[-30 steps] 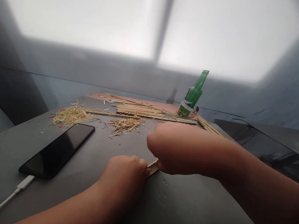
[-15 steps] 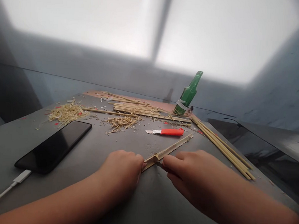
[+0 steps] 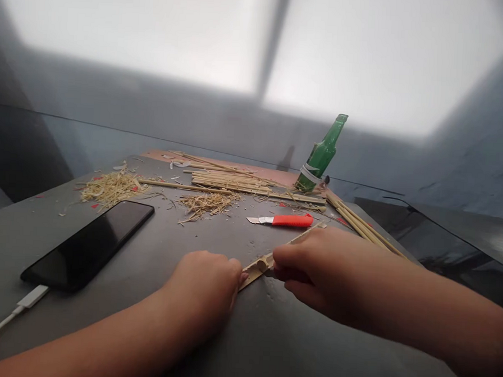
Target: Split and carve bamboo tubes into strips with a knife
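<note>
Right hand has shifted slightly toward the tabletop's far edge; one split bamboo strip lies near mid-tabletop, long axis slanting toward the far right corner; left hand, knuckles up, grips its near end; right hand curled closed, contents unclear; one red knife, one bottle.
</note>
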`<control>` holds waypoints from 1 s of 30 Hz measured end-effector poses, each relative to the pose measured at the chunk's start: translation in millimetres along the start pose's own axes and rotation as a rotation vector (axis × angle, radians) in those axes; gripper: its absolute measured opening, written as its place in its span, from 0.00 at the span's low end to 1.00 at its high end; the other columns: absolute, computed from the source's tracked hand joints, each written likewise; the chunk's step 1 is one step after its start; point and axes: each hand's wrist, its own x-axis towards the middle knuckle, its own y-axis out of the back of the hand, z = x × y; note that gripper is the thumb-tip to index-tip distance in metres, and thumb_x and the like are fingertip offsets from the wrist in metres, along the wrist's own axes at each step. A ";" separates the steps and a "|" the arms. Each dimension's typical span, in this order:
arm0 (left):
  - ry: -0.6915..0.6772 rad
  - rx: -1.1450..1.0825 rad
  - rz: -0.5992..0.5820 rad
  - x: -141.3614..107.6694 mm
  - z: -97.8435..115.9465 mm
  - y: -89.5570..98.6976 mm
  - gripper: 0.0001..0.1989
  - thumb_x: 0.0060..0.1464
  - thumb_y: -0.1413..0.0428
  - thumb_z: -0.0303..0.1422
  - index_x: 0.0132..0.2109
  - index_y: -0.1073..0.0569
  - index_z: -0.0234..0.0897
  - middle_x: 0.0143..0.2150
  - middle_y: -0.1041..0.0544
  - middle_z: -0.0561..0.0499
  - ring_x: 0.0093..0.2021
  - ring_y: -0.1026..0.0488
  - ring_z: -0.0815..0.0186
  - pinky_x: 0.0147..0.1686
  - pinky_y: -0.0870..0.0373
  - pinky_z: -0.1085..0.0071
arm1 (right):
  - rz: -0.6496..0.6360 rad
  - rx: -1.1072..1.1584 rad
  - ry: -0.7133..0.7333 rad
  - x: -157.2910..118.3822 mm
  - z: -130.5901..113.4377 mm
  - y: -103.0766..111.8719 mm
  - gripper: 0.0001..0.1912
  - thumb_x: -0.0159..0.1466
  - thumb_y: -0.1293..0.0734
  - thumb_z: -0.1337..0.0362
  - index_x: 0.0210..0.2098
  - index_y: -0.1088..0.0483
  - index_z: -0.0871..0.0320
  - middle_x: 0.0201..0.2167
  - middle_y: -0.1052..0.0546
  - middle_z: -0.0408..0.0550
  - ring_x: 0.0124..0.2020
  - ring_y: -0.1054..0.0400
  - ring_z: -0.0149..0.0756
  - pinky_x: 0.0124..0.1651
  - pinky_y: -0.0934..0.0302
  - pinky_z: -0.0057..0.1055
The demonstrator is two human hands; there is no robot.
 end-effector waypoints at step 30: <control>-0.033 -0.024 0.049 0.3 -2.4 1.5 0.19 0.67 0.54 0.33 0.39 0.19 0.38 0.36 0.16 0.41 0.37 0.19 0.50 0.35 0.29 0.62 | -0.021 -0.065 0.009 -1.7 -17.7 -10.6 0.16 0.54 0.33 0.79 0.31 0.20 0.52 0.22 0.18 0.44 0.21 0.28 0.37 0.23 0.54 0.33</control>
